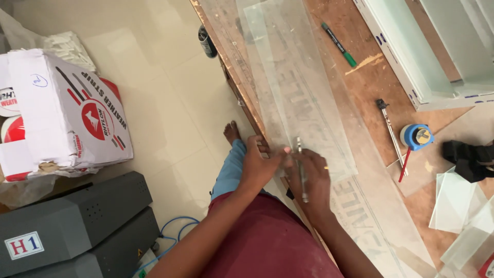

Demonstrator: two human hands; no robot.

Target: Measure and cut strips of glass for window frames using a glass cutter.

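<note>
- Your table (370, 87) is a brown wooden top that runs along the right of the view. Its near edge sits against your body, so a bump from your hip could shift whatever lies on it.
- The glass strip (296, 87) is long, clear and narrow. It lies lengthwise on a wider sheet near the table edge, with one end under your hands. It may slide if your holding hand eases off, and its bare edges could cut a finger that drags along them.
- Your left hand (260, 164) rests at the near end of the strip, fingers curled with the tips pressing on the glass and holding nothing. It lies right beside the cutter line, so a slip sideways could meet your thumb.
- Your right hand (314, 180) has its fingers closed around the cutter, just beside the left hand.
- The cutter (301, 170) is a thin metal rod that stands on the strip. Its tip seems to touch the glass, though your fingers hide part of it. Uneven pressure could make the line wander.
- Loose glass offcuts (455, 203) lie at the right, well apart from your hands. A sweep of your arm could knock them.
- A second cutter (391, 131) and a blue tape roll (418, 136) lie beside them.
</note>
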